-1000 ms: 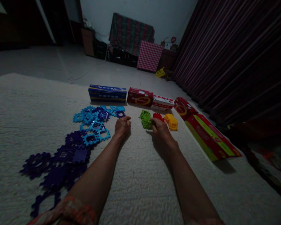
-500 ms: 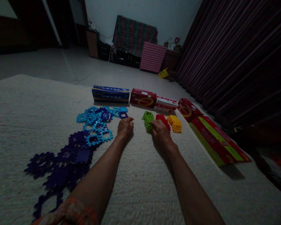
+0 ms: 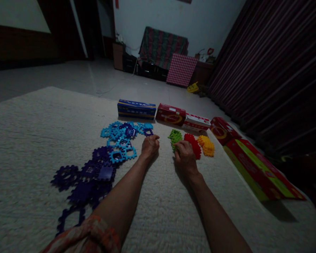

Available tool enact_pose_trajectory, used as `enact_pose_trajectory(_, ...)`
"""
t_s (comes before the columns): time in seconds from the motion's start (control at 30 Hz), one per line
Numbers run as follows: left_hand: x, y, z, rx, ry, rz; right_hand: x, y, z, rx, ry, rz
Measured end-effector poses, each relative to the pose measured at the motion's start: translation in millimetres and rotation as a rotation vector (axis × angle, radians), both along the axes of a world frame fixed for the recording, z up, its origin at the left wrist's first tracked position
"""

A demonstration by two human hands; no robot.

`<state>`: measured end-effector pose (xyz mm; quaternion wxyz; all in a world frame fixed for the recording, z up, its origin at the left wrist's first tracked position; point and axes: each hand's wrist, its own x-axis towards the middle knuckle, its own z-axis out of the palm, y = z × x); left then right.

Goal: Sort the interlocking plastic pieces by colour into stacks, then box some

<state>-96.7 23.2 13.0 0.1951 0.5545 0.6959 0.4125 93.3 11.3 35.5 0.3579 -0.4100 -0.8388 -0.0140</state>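
On the cream carpet (image 3: 158, 196), my left hand (image 3: 150, 147) rests as a closed fist just right of the scattered light-blue puzzle pieces (image 3: 121, 138); what it holds, if anything, is hidden. My right hand (image 3: 183, 154) has its fingers curled on the stack of green pieces (image 3: 174, 136). A red stack (image 3: 194, 144) and a yellow stack (image 3: 206, 146) stand right beside that hand. Dark purple pieces (image 3: 86, 177) lie spread by my left forearm.
A blue box (image 3: 136, 109), two red boxes (image 3: 170, 115) and a white-red box (image 3: 197, 123) line the carpet's far edge. A long red-green box (image 3: 260, 168) lies along the right, by a dark striped curtain (image 3: 276, 70). Covered furniture stands at the back wall.
The view has swung up and left, so everything sits further right in the picture. My right hand has drawn slightly back over the green stack; the left fist has stayed put.
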Motion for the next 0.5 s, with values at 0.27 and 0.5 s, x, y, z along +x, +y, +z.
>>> enact_pose_trajectory(0.27,0.6,-0.3,1.4,-0.027,-0.010,-0.001,6.7,5.6,-6.8,0.009,0.000,0.002)
enact_pose_trajectory(0.5,0.0,-0.5,1.4,0.001,0.034,0.007,7.2,6.4,-6.9,0.014,-0.047,-0.014)
